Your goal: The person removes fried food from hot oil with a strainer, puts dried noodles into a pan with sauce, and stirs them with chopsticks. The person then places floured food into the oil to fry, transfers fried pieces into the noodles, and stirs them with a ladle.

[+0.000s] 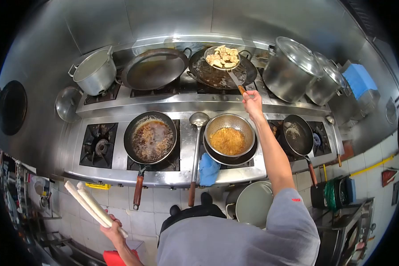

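My right hand [252, 103] is closed around the wooden handle of a round strainer [233, 76], reaching over the back burners. Pale golden fried pieces [222, 56] fill the strainer, which is above a wide wok [200, 71] of bubbling oil. Low on the left, my left hand [112, 225] grips a pair of long white rods [88, 201]; their kind I cannot make out. Nearest to that hand on the stove is a frying pan [150, 137] of foaming brown liquid. A perforated metal bowl [230, 119] with golden crumbs [227, 141] sits in a dark pan at the front centre.
A second wok [155, 68] and an open pot [95, 75] stand back left, lidded pots [292, 73] back right. A ladle [196, 155] and pan handles overhang the front edge. Beside the ladle lies a blue cloth [209, 170]. A large bin [254, 205] stands near my feet.
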`<state>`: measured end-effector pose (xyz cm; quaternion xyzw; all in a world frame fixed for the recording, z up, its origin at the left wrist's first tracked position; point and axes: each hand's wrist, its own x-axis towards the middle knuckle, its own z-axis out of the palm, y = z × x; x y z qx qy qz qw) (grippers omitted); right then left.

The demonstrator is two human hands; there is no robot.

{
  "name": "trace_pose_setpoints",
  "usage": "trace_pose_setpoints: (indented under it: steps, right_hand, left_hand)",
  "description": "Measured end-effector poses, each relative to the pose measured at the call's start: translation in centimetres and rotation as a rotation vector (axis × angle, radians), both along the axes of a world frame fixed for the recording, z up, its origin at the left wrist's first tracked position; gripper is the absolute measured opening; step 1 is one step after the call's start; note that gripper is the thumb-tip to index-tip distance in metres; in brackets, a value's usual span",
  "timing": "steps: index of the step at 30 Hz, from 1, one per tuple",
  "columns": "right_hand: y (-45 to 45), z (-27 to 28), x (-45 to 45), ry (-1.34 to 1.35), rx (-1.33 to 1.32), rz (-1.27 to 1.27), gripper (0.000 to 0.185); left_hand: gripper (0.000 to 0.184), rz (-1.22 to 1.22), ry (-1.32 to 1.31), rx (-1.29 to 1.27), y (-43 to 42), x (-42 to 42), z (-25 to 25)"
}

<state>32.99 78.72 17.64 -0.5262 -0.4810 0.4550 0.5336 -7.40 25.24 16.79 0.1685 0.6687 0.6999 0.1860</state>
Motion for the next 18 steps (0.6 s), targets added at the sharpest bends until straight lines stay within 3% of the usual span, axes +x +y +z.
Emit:
trace_pose_setpoints:
  steps: [18]
  right_hand:
    - [-3.8,1.2,-5.4,-0.03,0.069,-0.227,0.018]
  left_hand:
    - [0.057,-0.236,-0.083,-0.004,-0.3,-10.3,1.6]
